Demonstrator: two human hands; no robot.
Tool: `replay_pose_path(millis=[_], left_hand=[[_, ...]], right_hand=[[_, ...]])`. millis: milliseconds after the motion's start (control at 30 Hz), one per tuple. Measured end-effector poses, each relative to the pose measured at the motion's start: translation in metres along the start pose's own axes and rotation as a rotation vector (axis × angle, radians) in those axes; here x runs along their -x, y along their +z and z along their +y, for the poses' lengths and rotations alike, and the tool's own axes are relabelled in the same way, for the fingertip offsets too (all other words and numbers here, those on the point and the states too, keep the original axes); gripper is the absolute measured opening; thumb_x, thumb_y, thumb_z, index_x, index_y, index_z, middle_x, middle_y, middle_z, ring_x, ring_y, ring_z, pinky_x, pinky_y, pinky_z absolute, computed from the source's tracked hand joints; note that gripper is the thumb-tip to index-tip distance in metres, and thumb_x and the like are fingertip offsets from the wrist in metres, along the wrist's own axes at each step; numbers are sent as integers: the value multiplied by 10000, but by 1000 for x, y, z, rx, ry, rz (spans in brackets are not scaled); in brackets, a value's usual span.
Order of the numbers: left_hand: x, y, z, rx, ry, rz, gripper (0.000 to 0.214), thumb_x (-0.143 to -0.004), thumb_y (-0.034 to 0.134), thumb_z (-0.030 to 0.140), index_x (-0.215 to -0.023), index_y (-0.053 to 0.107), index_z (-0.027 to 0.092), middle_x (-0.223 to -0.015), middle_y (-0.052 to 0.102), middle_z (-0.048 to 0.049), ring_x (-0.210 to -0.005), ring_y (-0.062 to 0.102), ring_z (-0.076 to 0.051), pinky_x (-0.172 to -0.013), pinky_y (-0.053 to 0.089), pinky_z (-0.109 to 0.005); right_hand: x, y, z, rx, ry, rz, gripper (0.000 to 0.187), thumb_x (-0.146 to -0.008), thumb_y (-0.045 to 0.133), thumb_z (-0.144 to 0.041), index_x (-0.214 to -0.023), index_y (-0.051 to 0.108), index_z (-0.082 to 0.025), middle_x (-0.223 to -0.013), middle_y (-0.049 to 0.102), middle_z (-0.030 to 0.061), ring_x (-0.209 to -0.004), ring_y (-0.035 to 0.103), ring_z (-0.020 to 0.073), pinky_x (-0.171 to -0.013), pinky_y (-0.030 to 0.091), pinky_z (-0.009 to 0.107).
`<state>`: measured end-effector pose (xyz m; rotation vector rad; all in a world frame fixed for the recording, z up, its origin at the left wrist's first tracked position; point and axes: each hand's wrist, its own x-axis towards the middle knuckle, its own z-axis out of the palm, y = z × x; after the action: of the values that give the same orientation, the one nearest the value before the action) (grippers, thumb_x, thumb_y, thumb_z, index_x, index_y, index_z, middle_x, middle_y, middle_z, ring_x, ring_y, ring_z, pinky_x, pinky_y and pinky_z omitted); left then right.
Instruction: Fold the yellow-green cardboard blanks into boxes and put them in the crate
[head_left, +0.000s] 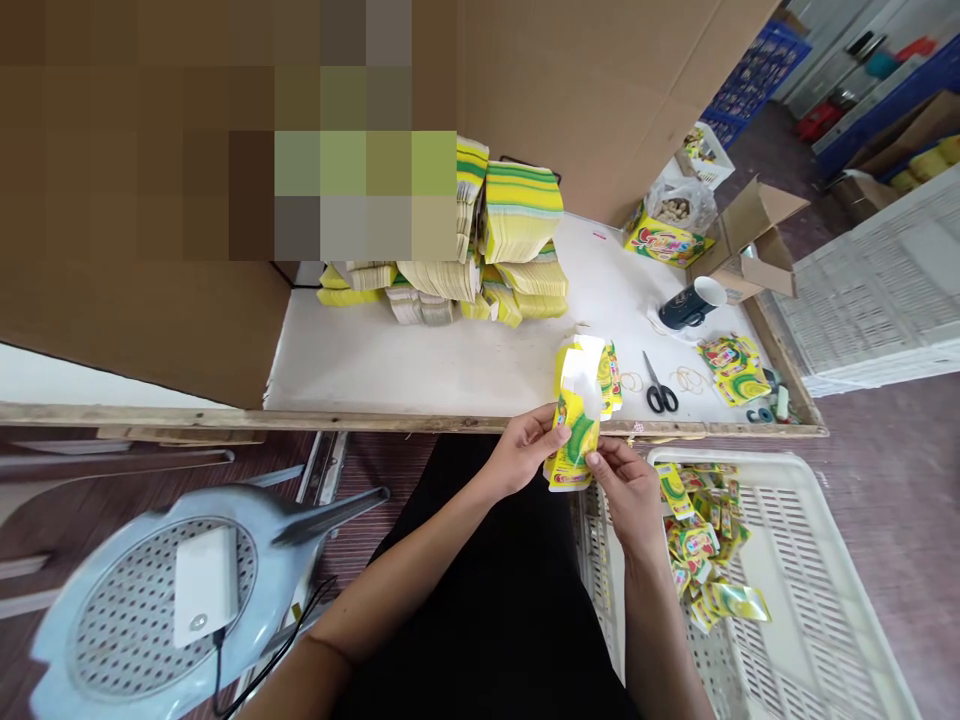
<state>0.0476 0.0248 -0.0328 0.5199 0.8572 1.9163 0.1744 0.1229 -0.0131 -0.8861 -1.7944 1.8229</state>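
A yellow and green printed carton (576, 440), with a white flap standing at its top, is held between my two hands at the table's front edge. My left hand (529, 448) pinches its left side with the thumb on the printed face. On the lower right edge, my right hand (624, 482) grips it between thumb and fingers. Just behind it on the table lie more yellow cartons (611, 380), partly hidden. Stacks of flat cartons (523, 215) stand toward the back.
Black-handled scissors (660, 390), rubber bands (688, 380), a dark mug (691, 303) and a carton pile (733, 368) lie to the right. Below, a white plastic crate (806, 560) holds several cartons. A blue stool (97, 590) with a white power bank (205, 585) stands at left.
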Motion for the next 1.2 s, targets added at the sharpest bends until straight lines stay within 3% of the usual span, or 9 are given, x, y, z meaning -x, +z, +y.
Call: replay_pose_path(millis=[333,500,633,767,900,1000,1067,1133,1200], left_hand=[[2,2,-9,-268,29,180,480,-855,606,550,-1069,631,122,-980,725,-94,-889,684,-205,-794,535,-302],[4,1,-8,-299,57,213,698,-808,719,411,-1335,316,194,-954,716,-58,-849,697,-181,-772,532,-286],[9,1,-5,-284,29,119,682,-853,669,386,-1351,229,231,-1033,699,-83,-856,704,-181,-790,549,-317],[12,2,2,-284,3,-30,654,-881,631,387,-1408,261,269,-1140,677,-109,-960,695,-204,-846,545,-333],[13,0,8,-295,-45,-121,557,-849,676,380,-1323,420,241,-1017,695,-81,-911,685,-203,-800,532,-306],[14,-1,7,-245,-115,-156,489,-797,737,373,-1166,463,205,-914,689,-61,-826,674,-185,-733,514,-276],[13,-1,5,-217,-131,-168,488,-795,739,366,-1151,448,204,-948,694,-76,-831,672,-183,-728,511,-274],[13,-1,3,-189,-122,-165,600,-813,725,351,-1287,376,237,-1040,697,-94,-839,677,-178,-738,514,-277],[12,0,2,-181,-117,-178,770,-831,709,331,-1435,234,289,-1116,691,-104,-864,685,-179,-755,519,-281]], right_hand=[[2,11,9,111,-90,127,317,-782,753,-474,-806,635,-180,-724,658,20,-649,593,155,-648,519,301],[0,4,11,255,-173,177,291,-815,732,-429,-907,606,-183,-784,621,18,-633,523,126,-592,455,257],[-5,-6,6,249,-237,109,397,-842,702,-427,-1150,562,-219,-999,654,63,-656,550,130,-600,472,267],[-7,-15,-3,247,-274,22,497,-891,646,-398,-1349,504,-266,-1140,643,83,-775,612,157,-683,508,289],[-9,-24,-12,245,-251,-89,333,-914,618,-376,-1228,601,-269,-995,663,40,-799,614,165,-690,502,283],[-11,-29,-15,355,-273,-95,187,-931,589,-382,-1000,675,-231,-885,645,29,-754,589,160,-653,471,272],[-12,-29,-15,418,-339,-75,193,-936,582,-369,-886,685,-214,-861,633,34,-791,586,169,-701,469,283],[-13,-26,-13,395,-384,-15,160,-927,600,-353,-919,685,-218,-884,632,40,-835,593,178,-745,475,294],[-13,-24,-10,323,-374,58,232,-901,639,-353,-1104,650,-241,-933,644,45,-832,608,181,-740,492,301]])
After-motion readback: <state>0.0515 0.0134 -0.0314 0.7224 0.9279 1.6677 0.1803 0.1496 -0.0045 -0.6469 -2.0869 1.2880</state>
